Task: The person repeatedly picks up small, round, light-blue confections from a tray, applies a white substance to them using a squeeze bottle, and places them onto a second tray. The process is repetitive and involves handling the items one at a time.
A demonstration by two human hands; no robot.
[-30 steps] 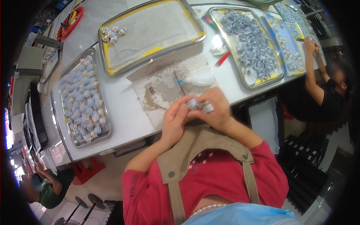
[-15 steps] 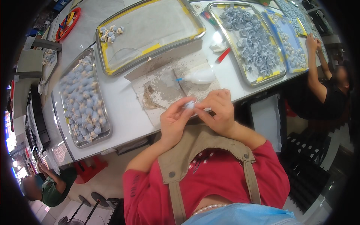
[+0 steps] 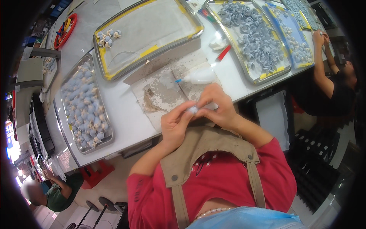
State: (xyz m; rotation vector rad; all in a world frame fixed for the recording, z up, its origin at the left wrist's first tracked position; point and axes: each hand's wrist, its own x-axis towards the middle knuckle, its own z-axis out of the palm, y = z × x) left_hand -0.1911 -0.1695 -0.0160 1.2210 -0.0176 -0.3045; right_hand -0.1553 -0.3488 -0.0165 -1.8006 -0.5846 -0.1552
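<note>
My left hand pinches a small pale blue, rounded piece between thumb and fingers, above the near edge of the table. From the other side my right hand closes thumb and fingertips on the same piece, and the fingertips hide part of it. Just beyond my hands lies a flattened, glue-stained cardboard box. On it rests a white squeeze bottle with a blue tip, lying on its side.
At left stands a metal tray of blue-and-cream balls. A larger paper-lined tray holds several more. Right of it, another tray holds blue-grey cup-shaped pieces. A red tool lies between. Co-workers sit at right and lower left.
My right hand has shifted slightly down and left, its fingers curling more closely over the small piece. The view has shifted a little.
</note>
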